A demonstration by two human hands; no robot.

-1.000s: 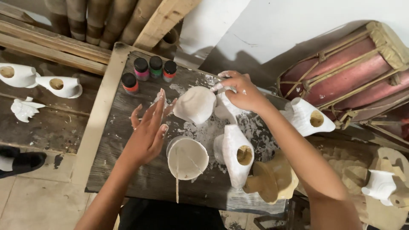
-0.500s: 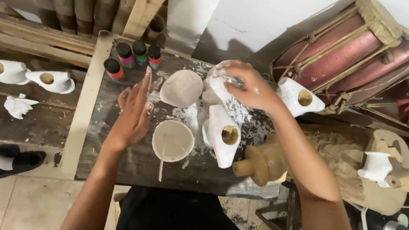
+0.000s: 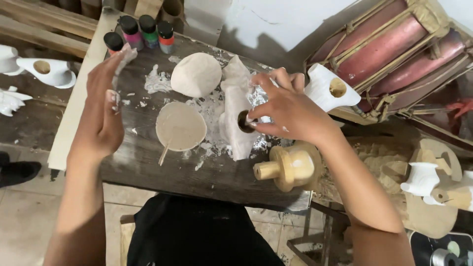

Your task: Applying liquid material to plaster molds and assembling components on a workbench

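Note:
A white-coated carved figure (image 3: 231, 106) with a round hole lies on the dark wooden table (image 3: 148, 162), amid white smears. My right hand (image 3: 290, 106) grips it at the side, one fingertip at the hole. My left hand (image 3: 101, 111) hovers open over the table's left part, fingers spread and smeared with white paste, holding nothing. Between the hands sits a round bowl of pale paste (image 3: 181, 125) with a thin stick leaning in it. A rounded pale lump (image 3: 197, 74) rests just behind the bowl.
Several small paint bottles (image 3: 148, 29) stand at the table's back left. A bare yellowish wooden piece (image 3: 290, 167) sits at the front right, another white figure (image 3: 330, 88) behind it. Red drums (image 3: 389, 54) lie to the right; more white figures (image 3: 47, 71) rest on the left.
My left hand has drawn back leftward from the lump and bowl. My right hand has slid down the figure from its top to the hole. The view has shifted.

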